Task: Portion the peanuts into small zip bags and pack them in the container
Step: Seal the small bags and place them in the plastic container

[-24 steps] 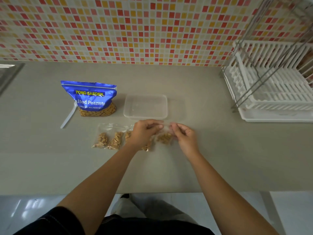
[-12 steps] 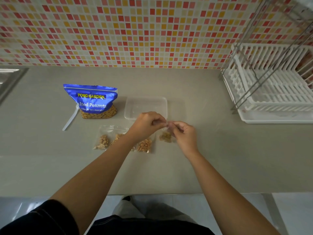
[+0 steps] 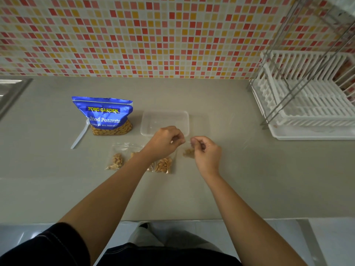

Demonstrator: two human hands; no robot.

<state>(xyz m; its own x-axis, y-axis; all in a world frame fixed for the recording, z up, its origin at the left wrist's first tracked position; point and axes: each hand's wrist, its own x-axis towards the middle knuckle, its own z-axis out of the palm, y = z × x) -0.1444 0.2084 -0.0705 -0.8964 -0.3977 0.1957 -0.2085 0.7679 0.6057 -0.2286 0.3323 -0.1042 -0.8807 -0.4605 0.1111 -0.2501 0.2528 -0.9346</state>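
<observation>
Evidently midway: left hand point(image 3: 165, 141) and right hand point(image 3: 206, 152) pinch one zip bag point(image 3: 189, 152) top between curled fingers point(image 3: 178, 135); filled bags point(image 3: 115, 160) lie alongside; container point(image 3: 165, 120) looks empty.

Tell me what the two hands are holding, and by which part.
Both the left hand and the right hand pinch one small clear zip bag of peanuts by its top edge, one at each end.
</observation>
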